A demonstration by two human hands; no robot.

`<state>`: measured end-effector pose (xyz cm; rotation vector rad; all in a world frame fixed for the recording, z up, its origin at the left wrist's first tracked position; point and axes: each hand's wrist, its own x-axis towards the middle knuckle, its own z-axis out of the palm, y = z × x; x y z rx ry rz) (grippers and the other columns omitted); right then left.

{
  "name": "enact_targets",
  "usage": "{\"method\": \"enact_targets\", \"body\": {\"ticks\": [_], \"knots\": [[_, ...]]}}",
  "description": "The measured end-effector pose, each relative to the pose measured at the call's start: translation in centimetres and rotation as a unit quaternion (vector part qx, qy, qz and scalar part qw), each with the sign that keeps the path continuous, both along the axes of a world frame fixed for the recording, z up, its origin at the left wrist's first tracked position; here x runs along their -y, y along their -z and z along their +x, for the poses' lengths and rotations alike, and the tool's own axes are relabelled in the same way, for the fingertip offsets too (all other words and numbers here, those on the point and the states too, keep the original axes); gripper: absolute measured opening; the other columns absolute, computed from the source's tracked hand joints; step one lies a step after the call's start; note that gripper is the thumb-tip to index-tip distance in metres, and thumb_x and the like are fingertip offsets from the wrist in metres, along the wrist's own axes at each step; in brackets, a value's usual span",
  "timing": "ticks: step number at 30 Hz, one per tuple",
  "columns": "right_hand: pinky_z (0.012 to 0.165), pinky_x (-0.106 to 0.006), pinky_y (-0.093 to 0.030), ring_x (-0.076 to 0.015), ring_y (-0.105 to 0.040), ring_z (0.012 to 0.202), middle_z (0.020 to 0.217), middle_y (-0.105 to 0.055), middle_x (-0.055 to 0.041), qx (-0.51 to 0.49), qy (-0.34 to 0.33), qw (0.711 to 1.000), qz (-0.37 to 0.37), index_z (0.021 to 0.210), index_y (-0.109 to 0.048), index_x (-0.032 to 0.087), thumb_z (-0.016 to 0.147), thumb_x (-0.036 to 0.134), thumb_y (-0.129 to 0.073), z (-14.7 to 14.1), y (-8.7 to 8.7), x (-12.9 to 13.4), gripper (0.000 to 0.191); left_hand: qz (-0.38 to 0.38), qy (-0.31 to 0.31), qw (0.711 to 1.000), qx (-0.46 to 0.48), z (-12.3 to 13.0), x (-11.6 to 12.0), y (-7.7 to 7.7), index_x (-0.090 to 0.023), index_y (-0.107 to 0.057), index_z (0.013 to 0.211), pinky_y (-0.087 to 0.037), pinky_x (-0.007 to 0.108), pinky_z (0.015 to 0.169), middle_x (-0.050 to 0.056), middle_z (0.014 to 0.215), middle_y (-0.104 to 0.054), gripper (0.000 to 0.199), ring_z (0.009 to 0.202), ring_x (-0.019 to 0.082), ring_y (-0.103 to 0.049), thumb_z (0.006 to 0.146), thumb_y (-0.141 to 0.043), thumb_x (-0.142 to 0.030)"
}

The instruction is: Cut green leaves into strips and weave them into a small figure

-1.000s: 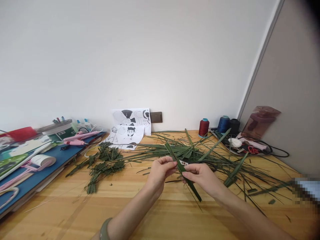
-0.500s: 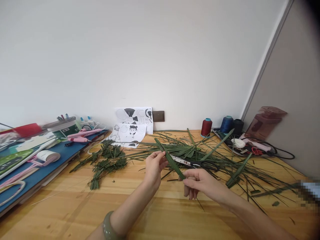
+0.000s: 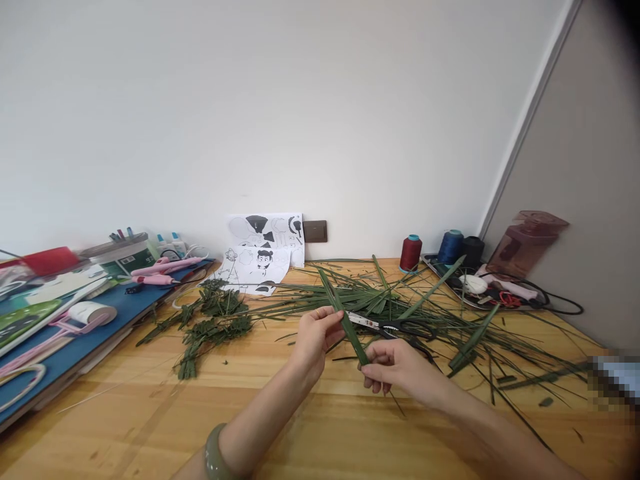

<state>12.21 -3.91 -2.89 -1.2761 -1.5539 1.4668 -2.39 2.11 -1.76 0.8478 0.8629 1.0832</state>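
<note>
Between my two hands a flat green leaf strip (image 3: 353, 335) slants from upper left to lower right. My left hand (image 3: 317, 335) pinches it near its middle with thumb and fingers. Lower down, my right hand (image 3: 387, 367) grips its bottom end, fingers curled under. Just behind the strip lie scissors with black handles (image 3: 407, 328), their metal blades partly covered by the strip. A loose heap of long green leaves (image 3: 370, 297) spreads across the wooden table behind the scissors.
Woven leaf pieces (image 3: 215, 327) lie left of the heap. Printed drawings (image 3: 265, 257) lean on the wall. A red thread spool (image 3: 411, 254) stands at the back, beside a tray of blue and black spools (image 3: 451, 248). A blue board (image 3: 135, 303) with craft tools fills the left.
The leaf strip has turned to a steeper slant, its upper end shifting right. My left hand has moved slightly right and my right hand slightly left, so they are closer together.
</note>
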Motion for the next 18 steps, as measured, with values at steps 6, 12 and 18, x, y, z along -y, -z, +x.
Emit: {"method": "enact_targets", "body": {"ticks": [6, 12, 18], "knots": [[0.053, -0.023, -0.044, -0.0125, -0.057, 0.055, 0.062, -0.063, -0.0018, 0.066, -0.008, 0.998, 0.020, 0.068, -0.062, 0.015, 0.072, 0.032, -0.054, 0.7, 0.0, 0.7, 0.019, 0.047, 0.031, 0.996, -0.066, -2.3, -0.6, -1.7, -0.016, -0.064, 0.067, -0.041, 0.018, 0.055, 0.000, 0.065, -0.062, 0.012, 0.056, 0.009, -0.054, 0.056, -0.069, -0.019], [0.050, -0.024, -0.043, -0.0159, -0.058, 0.058, 0.064, -0.063, -0.0041, 0.180, 0.061, 0.980, 0.059, 0.067, -0.059, 0.016, 0.075, 0.038, -0.048, 5.9, 0.3, 0.3, 0.025, 0.096, 0.216, 0.914, -0.329, -6.8, 2.7, -0.5, -0.017, -0.068, 0.063, -0.035, 0.020, 0.051, 0.000, 0.057, -0.062, 0.009, 0.053, 0.012, -0.051, 0.055, -0.063, -0.014], [0.059, -0.028, -0.038, -0.0193, -0.056, 0.064, 0.067, -0.065, -0.0033, 0.297, 0.131, 0.934, 0.150, 0.066, -0.062, 0.019, 0.076, 0.032, -0.046, 7.7, -0.1, 1.0, 0.023, 0.175, 0.178, 0.806, -0.537, -8.8, 3.4, 2.7, -0.015, -0.064, 0.068, -0.036, 0.022, 0.056, 0.002, 0.063, -0.062, 0.017, 0.061, 0.016, -0.054, 0.059, -0.050, -0.014]]}}
